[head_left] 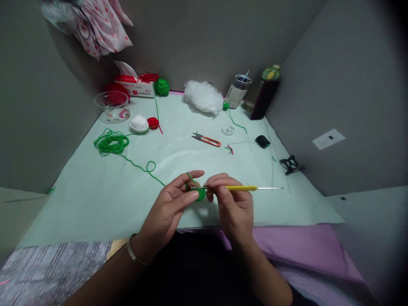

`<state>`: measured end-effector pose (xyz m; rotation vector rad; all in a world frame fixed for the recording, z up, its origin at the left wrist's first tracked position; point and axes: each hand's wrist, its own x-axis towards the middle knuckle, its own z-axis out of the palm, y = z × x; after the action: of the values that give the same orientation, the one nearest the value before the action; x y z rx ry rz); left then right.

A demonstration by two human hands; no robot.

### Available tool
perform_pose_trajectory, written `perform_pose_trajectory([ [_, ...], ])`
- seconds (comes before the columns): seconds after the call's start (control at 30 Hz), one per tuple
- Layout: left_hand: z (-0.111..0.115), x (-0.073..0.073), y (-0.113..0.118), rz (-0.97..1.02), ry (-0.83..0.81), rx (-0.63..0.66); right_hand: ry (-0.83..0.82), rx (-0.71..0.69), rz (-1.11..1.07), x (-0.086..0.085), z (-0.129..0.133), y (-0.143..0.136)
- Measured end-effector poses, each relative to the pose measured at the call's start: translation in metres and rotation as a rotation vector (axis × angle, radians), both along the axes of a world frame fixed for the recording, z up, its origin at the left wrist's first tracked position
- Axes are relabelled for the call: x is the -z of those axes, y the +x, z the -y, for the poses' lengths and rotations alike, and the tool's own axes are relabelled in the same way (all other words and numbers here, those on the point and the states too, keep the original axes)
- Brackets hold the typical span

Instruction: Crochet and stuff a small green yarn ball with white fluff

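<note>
1. The green piece (200, 195) is held over the front part of the bench (127, 208), pinched between the thumb and fingers of the left hand (174, 197).
2. The yellow hook (240, 188) is gripped pen-fashion in the right hand (234, 204), whose fingers are drawn in narrowly around the shaft and handle.
3. The hook's long axis is laid almost level across the view, left to right. Its left metal end is set at the top of the piece; its right end is left free, projecting beyond the right hand.
4. The key relation is found at that left end: the piece is placed directly left of the right hand's fingertips, close by them, yet is supported by the left hand, the nearer of the two. Whether a stitch is entered cannot be told.
5. A green strand (135, 163) is led from the loose coil (111, 143), at the bench's left, towards the left hand; green yarn is also seen looped at its raised index finger.
6. Beyond both hands, the snips (207, 140) are laid untouched, with their blades pointed left.
</note>
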<state>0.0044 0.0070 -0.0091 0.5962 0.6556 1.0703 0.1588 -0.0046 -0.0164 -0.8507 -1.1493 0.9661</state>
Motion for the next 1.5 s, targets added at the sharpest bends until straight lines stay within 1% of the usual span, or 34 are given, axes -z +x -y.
perform_pose_trajectory([
  [0.07, 0.002, -0.001, 0.000, -0.110, 0.056, -0.008, -0.025, 0.001, 0.033, 0.001, -0.001, -0.001],
  [0.17, 0.003, -0.002, 0.000, -0.222, 0.096, -0.049, -0.096, -0.019, -0.053, 0.000, -0.002, 0.000],
  [0.27, 0.003, -0.003, 0.000, -0.235, 0.097, -0.075, -0.124, -0.065, -0.127, -0.002, -0.003, 0.002],
  [0.4, 0.004, -0.003, -0.002, -0.242, 0.096, -0.061, -0.091, -0.069, -0.042, -0.005, -0.001, 0.004],
  [0.47, 0.005, -0.004, -0.003, -0.286, 0.129, -0.076, -0.055, -0.039, 0.046, -0.006, 0.002, 0.005],
  [0.53, 0.005, -0.004, -0.003, -0.373, 0.175, -0.113, 0.028, -0.006, 0.184, -0.007, 0.006, 0.005],
  [0.67, 0.010, -0.003, 0.000, -0.581, 0.319, -0.250, 0.325, 0.068, 0.577, -0.003, 0.010, 0.004],
  [0.73, 0.013, -0.001, 0.002, -0.618, 0.384, -0.309, 0.459, 0.140, 0.779, 0.002, 0.012, 0.003],
  [0.77, 0.013, 0.000, 0.003, -0.599, 0.375, -0.312, 0.501, 0.179, 0.863, 0.005, 0.013, 0.003],
  [0.8, 0.014, 0.001, 0.003, -0.541, 0.332, -0.285, 0.527, 0.214, 0.926, 0.008, 0.014, 0.003],
  [0.83, 0.013, 0.001, 0.003, -0.447, 0.258, -0.223, 0.540, 0.243, 0.959, 0.011, 0.014, 0.003],
  [0.87, 0.011, 0.001, 0.003, -0.330, 0.164, -0.133, 0.545, 0.263, 0.954, 0.012, 0.015, 0.003],
  [0.9, 0.009, 0.001, 0.001, -0.208, 0.068, -0.039, 0.538, 0.269, 0.911, 0.013, 0.015, 0.004],
  [0.93, 0.006, 0.000, 0.000, -0.098, -0.012, 0.038, 0.509, 0.262, 0.834, 0.012, 0.015, 0.004],
  [0.97, 0.003, -0.001, -0.002, -0.014, -0.070, 0.087, 0.460, 0.249, 0.722, 0.011, 0.014, 0.004],
  [1.0, 0.000, -0.002, -0.004, 0.035, -0.104, 0.099, 0.394, 0.233, 0.581, 0.008, 0.013, 0.004],
  [1.03, -0.002, -0.003, -0.005, 0.054, -0.117, 0.085, 0.314, 0.204, 0.425, 0.005, 0.011, 0.004],
  [1.1, -0.003, -0.007, -0.006, 0.041, -0.087, 0.055, 0.160, 0.114, 0.137, -0.001, 0.006, 0.002],
  [1.13, -0.002, -0.008, -0.005, 0.019, -0.057, 0.062, 0.113, 0.069, 0.043, -0.003, 0.004, 0.001],
  [1.17, 0.000, -0.008, -0.004, -0.010, -0.025, 0.072, 0.088, 0.030, 0.003, -0.005, 0.003, 0.000],
  [1.23, 0.004, -0.009, -0.001, -0.072, 0.031, 0.064, 0.083, 0.013, 0.059, -0.005, 0.002, -0.002],
  [1.3, 0.007, -0.007, 0.003, -0.121, 0.060, 0.013, 0.124, 0.074, 0.206, -0.003, 0.005, -0.003],
  [1.37, 0.006, -0.004, 0.004, -0.112, 0.050, -0.024, 0.217, 0.158, 0.398, 0.001, 0.009, -0.003],
  [1.43, 0.004, -0.002, 0.004, -0.040, -0.015, 0.021, 0.365, 0.221, 0.594, 0.005, 0.012, -0.002],
  [1.47, 0.002, -0.001, 0.003, 0.009, -0.060, 0.056, 0.417, 0.237, 0.651, 0.006, 0.012, -0.001],
  [1.5, 0.000, -0.001, 0.001, 0.054, -0.105, 0.085, 0.426, 0.247, 0.657, 0.006, 0.011, 0.000],
])
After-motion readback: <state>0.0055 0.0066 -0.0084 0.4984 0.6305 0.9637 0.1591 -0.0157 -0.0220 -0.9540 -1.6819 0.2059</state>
